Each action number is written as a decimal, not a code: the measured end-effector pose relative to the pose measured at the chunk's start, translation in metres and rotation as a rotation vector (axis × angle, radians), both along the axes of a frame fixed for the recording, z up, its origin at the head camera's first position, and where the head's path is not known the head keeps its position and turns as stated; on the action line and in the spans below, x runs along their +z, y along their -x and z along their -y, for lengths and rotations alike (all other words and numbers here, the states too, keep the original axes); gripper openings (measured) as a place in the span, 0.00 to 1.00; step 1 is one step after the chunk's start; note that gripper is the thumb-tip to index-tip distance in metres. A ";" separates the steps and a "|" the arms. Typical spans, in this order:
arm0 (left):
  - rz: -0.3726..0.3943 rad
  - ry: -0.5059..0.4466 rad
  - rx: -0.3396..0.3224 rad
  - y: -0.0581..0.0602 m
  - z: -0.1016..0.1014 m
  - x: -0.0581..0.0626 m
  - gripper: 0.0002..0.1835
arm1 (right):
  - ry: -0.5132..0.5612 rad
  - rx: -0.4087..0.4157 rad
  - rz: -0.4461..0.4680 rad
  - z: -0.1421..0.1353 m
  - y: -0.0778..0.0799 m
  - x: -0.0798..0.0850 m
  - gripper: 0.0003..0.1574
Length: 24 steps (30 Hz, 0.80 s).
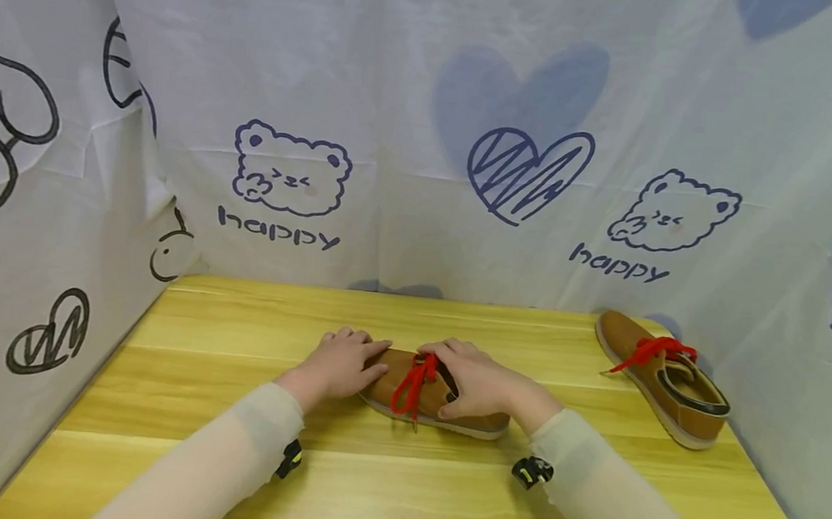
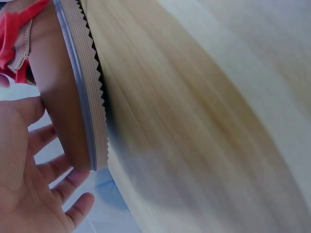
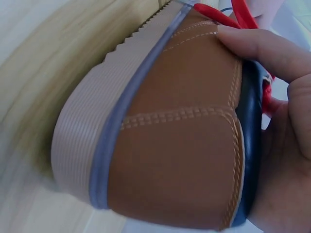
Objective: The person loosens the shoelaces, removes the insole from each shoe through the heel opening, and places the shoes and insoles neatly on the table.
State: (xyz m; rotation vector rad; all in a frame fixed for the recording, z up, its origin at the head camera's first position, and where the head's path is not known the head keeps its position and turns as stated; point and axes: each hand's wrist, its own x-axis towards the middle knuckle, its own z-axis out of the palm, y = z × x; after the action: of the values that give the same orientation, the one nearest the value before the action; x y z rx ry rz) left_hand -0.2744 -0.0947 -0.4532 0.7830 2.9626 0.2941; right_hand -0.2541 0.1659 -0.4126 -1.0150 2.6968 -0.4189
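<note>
A brown shoe [image 1: 394, 368] with a pale ribbed sole stands upright on the table, its toe to the left. Red laces [image 1: 406, 392] are tied in a bow on it, one loop hanging down the near side. My left hand [image 1: 336, 369] holds the toe lightly between thumb and fingers; the little finger [image 2: 81, 208] stands off it in the left wrist view. Across the shoe's opening, my right hand [image 1: 483, 381] grips the upper, thumb [image 3: 257, 46] on the near side. Its other fingers reach over to the far side and are partly hidden.
A matching brown shoe [image 1: 690, 415] with red laces lies at the right rear of the wooden table [image 1: 393, 500], toe pointing back left. White printed cloth [image 1: 414, 126] hangs behind and along both sides of the table.
</note>
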 end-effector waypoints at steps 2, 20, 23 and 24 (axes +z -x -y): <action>0.007 -0.033 -0.020 0.000 0.001 0.000 0.29 | 0.003 -0.006 0.004 -0.004 -0.001 0.001 0.61; 0.129 -0.088 -0.152 0.000 0.016 0.004 0.39 | 0.003 -0.133 0.078 -0.047 -0.014 0.008 0.58; 0.110 -0.089 -0.157 -0.001 0.018 0.003 0.39 | 0.005 -0.131 0.083 -0.046 -0.012 0.008 0.57; 0.103 -0.088 -0.158 -0.002 0.019 0.003 0.39 | 0.008 -0.127 0.082 -0.045 -0.011 0.008 0.57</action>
State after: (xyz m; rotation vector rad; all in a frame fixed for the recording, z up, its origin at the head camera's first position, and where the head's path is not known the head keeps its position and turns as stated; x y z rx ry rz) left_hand -0.2728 -0.1135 -0.4506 0.9741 2.7890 0.4432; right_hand -0.2427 0.2113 -0.4048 -0.8125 2.6965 -0.4841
